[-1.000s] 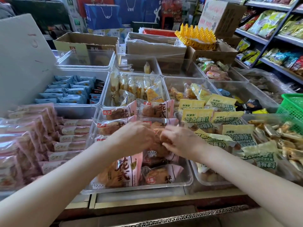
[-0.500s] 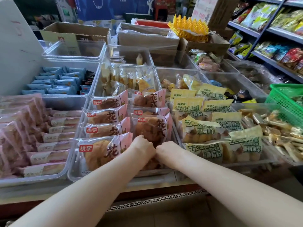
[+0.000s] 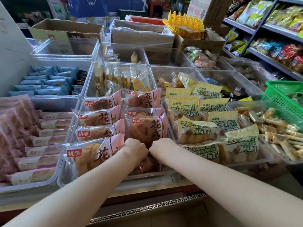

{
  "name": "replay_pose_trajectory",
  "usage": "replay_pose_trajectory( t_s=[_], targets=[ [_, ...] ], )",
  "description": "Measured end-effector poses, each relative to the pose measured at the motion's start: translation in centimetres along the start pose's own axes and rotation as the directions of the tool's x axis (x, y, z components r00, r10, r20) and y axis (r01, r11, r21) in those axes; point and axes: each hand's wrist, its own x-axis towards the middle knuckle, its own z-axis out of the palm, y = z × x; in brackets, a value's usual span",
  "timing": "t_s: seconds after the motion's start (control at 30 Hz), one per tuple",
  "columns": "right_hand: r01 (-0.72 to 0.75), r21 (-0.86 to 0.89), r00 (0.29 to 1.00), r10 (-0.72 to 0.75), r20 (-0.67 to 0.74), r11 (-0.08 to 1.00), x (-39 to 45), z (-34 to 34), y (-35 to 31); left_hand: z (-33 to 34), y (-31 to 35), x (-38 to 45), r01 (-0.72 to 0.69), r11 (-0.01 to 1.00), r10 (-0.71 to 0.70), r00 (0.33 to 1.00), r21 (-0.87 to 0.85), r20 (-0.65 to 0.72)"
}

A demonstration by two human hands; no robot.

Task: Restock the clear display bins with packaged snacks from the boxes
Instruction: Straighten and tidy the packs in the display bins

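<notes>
Both hands have dropped toward the near edge of the clear bin (image 3: 65, 181). Left hand (image 3: 136, 149) and right hand (image 3: 161, 147) sit knuckles together, fingers curled down onto a bread packet (image 3: 147, 164); the grip itself is hidden. Upright pink-wrapped packets (image 3: 98, 119) crowd the left, yellow packets (image 3: 193, 128) the right. A cardboard box edge (image 3: 147, 208) lies below.

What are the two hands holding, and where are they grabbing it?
Both hands, left and right, reach onto the pink bread packet, at its near bottom edge. The fingers are hidden, so the grip cannot be confirmed.
</notes>
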Motion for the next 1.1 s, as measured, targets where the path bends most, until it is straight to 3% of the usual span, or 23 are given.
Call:
replay_pose_trajectory(
  t_s=[0.1, 0.17, 0.2, 0.23, 0.33, 0.4, 0.53, 0.67, 0.77, 0.83, 0.9, 1.0, 1.1],
  targets=[
    [-0.011, 0.098, 0.993, 0.023, -0.118, 0.995, -1.8, -1.5, 1.2, -1.0, -0.8, -1.6, -0.051, 0.998, 0.038, 0.966, -0.047, -0.256],
    [-0.038, 0.189, 0.959, 0.089, -0.269, 0.981, -2.7, -3.0, 2.2, -2.0, -1.9, -2.3, -0.043, 0.999, 0.026, 0.831, -0.018, -0.555],
    [-0.059, 0.219, 0.941, 0.128, -0.314, 0.974, -2.7, -3.3, 2.6, -2.3, -2.5, -2.4, 0.003, 0.999, -0.036, 0.772, -0.053, -0.635],
    [-0.084, 0.228, 0.935, 0.156, -0.317, 0.97, -2.6, -3.4, 2.7, -2.5, -3.1, -2.4, 0.063, 0.995, -0.099, 0.775, -0.08, -0.624],
    [-0.119, 0.201, 0.98, 0.148, -0.135, 0.972, -1.6, -2.7, 2.2, -2.8, -3.4, -2.3, 0.147, 0.982, -0.177, 0.937, -0.12, -0.302],
    [-0.135, 0.214, 0.984, 0.156, -0.089, 0.968, -1.3, -2.4, 1.7, -3.3, -3.2, -2.1, 0.133, 0.985, -0.163, 0.932, -0.113, -0.324],
    [-0.133, 0.238, 0.959, 0.186, -0.213, 0.962, -2.0, -3.1, 2.3, -4.3, -4.0, -3.4, 0.11, 0.962, -0.221, 0.853, -0.251, -0.472],
    [-0.073, 0.329, 0.963, 0.152, -0.222, 0.942, -2.0, -3.7, 3.5, -2.2, -6.8, -6.2, 0.078, 0.868, -0.306, 0.861, -0.49, -0.405],
    [-0.08, 0.367, 0.969, 0.158, -0.189, 0.927, -0.7, -4.2, 3.0, -0.9, -8.3, -8.2, -0.063, 0.696, -0.316, 0.867, -0.715, -0.384],
    [-0.066, 0.35, 0.952, 0.165, -0.259, 0.934, 0.1, -4.4, 2.0, -0.7, -8.9, -9.4, -0.111, 0.562, -0.277, 0.909, -0.82, -0.313],
    [-0.02, 0.366, 0.89, 0.183, -0.418, 0.93, 0.2, -4.9, 0.6, -0.2, -9.3, -9.9, -0.047, 0.594, -0.174, 0.967, -0.803, -0.185],
    [0.168, 0.543, 0.81, 0.199, -0.552, 0.823, -0.6, -6.0, -1.3, 1.4, -9.1, -9.7, 0.069, 0.754, -0.147, 0.987, -0.653, -0.065],
    [0.268, 0.664, 0.897, 0.072, -0.437, 0.698, -1.7, -6.6, -3.3, 3.0, -7.9, -9.0, 0.126, 0.779, -0.238, 0.966, -0.614, -0.104]
  ],
)
